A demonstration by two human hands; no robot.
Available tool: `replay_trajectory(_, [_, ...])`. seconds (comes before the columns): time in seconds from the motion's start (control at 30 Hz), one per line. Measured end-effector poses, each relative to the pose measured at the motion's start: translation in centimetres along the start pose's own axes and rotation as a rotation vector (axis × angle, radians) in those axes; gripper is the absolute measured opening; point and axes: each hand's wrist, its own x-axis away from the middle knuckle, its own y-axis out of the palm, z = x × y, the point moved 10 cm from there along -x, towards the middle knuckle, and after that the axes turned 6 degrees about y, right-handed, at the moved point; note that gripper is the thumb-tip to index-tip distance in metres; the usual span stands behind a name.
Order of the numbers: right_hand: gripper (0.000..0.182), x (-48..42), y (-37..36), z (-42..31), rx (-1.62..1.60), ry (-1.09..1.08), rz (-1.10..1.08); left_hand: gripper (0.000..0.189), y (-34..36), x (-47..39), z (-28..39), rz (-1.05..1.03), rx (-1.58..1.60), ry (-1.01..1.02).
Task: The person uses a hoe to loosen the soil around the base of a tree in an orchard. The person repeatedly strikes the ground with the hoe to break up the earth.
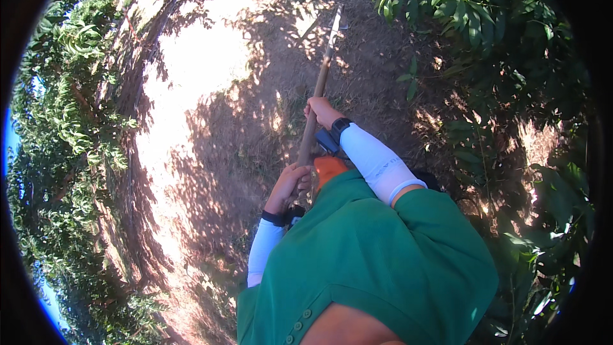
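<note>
My right hand (323, 111) is closed around the middle of the wooden handle (322, 81) of a long-handled tool. My left hand (291, 184) grips the same handle near its butt end, close to my body. The handle slants up and slightly right, away from me. At its far end is a narrow, bright metal head (336, 21), near or on the shaded ground; its exact shape and whether it touches the soil I cannot tell. Each wrist has a dark band or watch over a white sleeve.
Dry ground (230, 163) with sparse grass lies ahead, patched with shade and strong sun. Leafy branches (459, 5) hang at the upper right and dense foliage (546, 201) lines the right side. More leafy trees (62, 143) stand along the left.
</note>
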Motion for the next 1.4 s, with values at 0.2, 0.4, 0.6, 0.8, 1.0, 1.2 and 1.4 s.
replay_trajectory(0.2, [0.013, 0.1, -2.8, 6.2, 0.084, 0.316, -0.032, 0.01, 0.2, 0.5, -1.7, 0.048, 0.0, -0.141])
replay_trajectory(0.4, [0.01, -0.4, -3.6, 7.9, -0.041, 0.289, -0.056, 0.012, 0.9, 6.7, -1.9, 0.091, -0.048, -0.172])
replay_trajectory(0.6, [0.019, -0.7, -2.4, 9.2, 0.175, 0.25, -0.095, 0.009, 0.6, 8.1, -2.4, 0.066, -0.102, -0.126])
replay_trajectory(0.8, [0.018, -1.8, -2.0, 6.4, 0.047, 0.104, -0.036, 0.009, 0.7, 6.7, -2.2, 0.064, -0.169, -0.035])
replay_trajectory(1.0, [0.014, -1.3, -2.0, 0.9, -0.027, 0.057, 0.123, 0.011, 1.3, 3.5, -0.6, -0.024, -0.032, -0.032])
replay_trajectory(1.2, [0.009, 0.4, -3.9, 0.7, -0.035, 0.137, 0.107, 0.014, 2.0, 1.6, -0.6, -0.054, 0.052, -0.108])
replay_trajectory(1.4, [0.018, -1.7, -6.6, 5.8, 0.11, 0.268, 0.082, 0.013, 2.7, 6.0, -1.6, 0.075, 0.154, -0.226])
